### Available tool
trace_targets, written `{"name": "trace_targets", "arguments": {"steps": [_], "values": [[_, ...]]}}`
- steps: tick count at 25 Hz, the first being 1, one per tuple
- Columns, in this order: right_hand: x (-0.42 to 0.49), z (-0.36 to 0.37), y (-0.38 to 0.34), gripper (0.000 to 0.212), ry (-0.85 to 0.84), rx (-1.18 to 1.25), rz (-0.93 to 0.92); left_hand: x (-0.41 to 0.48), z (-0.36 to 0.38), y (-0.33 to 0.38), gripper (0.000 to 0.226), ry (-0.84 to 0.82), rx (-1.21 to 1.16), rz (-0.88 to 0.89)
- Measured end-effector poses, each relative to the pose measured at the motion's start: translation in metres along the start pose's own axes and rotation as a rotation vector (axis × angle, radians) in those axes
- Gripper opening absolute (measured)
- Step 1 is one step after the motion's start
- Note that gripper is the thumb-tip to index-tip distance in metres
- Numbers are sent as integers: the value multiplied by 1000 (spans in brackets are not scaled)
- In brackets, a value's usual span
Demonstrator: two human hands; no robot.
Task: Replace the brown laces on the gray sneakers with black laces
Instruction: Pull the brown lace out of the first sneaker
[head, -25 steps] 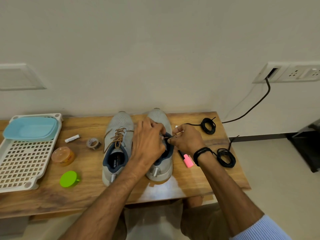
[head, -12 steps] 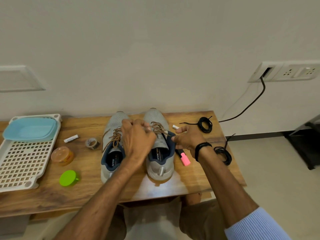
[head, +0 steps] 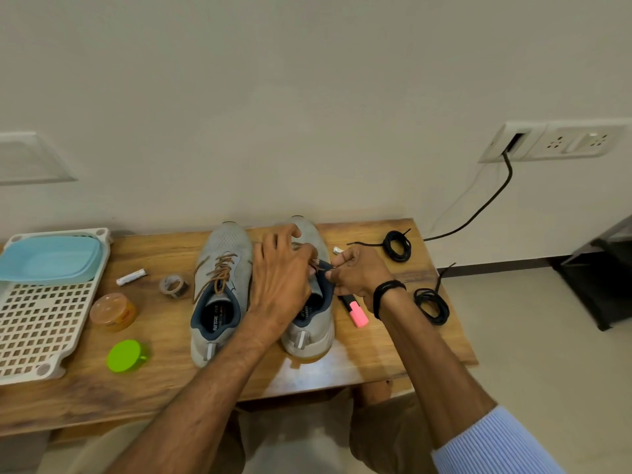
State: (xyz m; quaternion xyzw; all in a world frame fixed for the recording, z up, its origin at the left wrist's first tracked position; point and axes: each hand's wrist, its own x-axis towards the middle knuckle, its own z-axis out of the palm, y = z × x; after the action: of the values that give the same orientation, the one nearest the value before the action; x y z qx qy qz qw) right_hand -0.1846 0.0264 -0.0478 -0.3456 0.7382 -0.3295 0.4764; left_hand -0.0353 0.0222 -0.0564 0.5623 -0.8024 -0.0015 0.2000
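Note:
Two gray sneakers stand side by side on the wooden table (head: 393, 350), toes to the wall. The left sneaker (head: 219, 292) is laced with a brown lace (head: 220, 271). My left hand (head: 280, 278) lies over the right sneaker (head: 313, 333), fingers curled at its brown lace, which it mostly hides. My right hand (head: 355, 275) pinches a brown lace end at that shoe's right collar. Two coiled black laces lie to the right, one lace (head: 396, 244) at the back and another lace (head: 431, 306) near the table's right edge.
A pink highlighter (head: 357, 313) lies right of the shoes. To the left are a tape roll (head: 173, 285), a white tube (head: 131, 277), an orange jar (head: 113, 312), a green lid (head: 126, 355) and a white rack (head: 41, 313) holding a blue container (head: 48, 258). A black cable (head: 478, 213) hangs from the wall socket.
My left hand has moved from between the two shoes back over the right sneaker's laces. My right hand stays at that shoe's right side, pinching the lace.

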Motion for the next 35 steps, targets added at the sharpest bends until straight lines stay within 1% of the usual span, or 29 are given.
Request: {"name": "trace_targets", "arguments": {"steps": [1,3,4,5,6,8,9,10,11,12,14,15,16,18,21,23,25,27,29,32,34,35], "values": [[0,0,0,27,-1,0,-4,0,0,1,21,0,14,31],[-1,2,0,26,3,-1,-5,2,1,6,14,39,72,98],[-2,2,0,25,8,2,-3,3,2,6,10,73,39,99],[-2,1,0,25,13,3,4,4,1,8,6,131,-70,34],[-2,1,0,24,19,-1,9,6,0,6,3,202,-254,-123],[-2,-1,0,23,33,-31,9,12,-7,-6,7,375,-676,-597],[-2,-2,0,23,38,-46,9,16,-13,-14,9,463,-807,-812],[-2,-2,0,22,39,-57,11,19,-17,-22,13,500,-855,-963],[-1,-2,0,21,38,-66,9,21,-21,-25,22,474,-847,-1029],[-1,-1,0,20,35,-82,2,21,-25,-23,37,399,-829,-1025],[-1,1,-1,18,29,-118,-19,16,-26,-11,74,271,-775,-888],[-2,2,-1,17,32,-136,-33,13,-26,-3,86,240,-741,-826],[-3,3,-2,17,39,-162,-53,10,-24,2,91,224,-715,-758],[-6,4,-3,19,57,-238,-102,8,-23,3,83,120,-685,-640],[-11,4,-7,22,53,-395,-199,7,-21,-8,59,-201,-606,-565],[-16,8,-11,27,32,-534,-311,4,-20,-13,50,-348,-553,-541],[-16,18,-12,26,42,-642,-443,2,-20,-15,49,-356,-535,-510],[-8,29,-10,20,46,-665,-536,2,-21,-15,51,-314,-537,-465],[0,38,-9,15,42,-652,-572,2,-22,-14,55,-281,-572,-445],[6,43,-14,13,41,-644,-617,1,-21,-14,62,-250,-597,-454],[5,42,-18,15,36,-614,-643,0,-21,-15,64,-236,-596,-482],[4,41,-20,19,7,-576,-621,0,-21,-16,63,-233,-599,-504]]}}
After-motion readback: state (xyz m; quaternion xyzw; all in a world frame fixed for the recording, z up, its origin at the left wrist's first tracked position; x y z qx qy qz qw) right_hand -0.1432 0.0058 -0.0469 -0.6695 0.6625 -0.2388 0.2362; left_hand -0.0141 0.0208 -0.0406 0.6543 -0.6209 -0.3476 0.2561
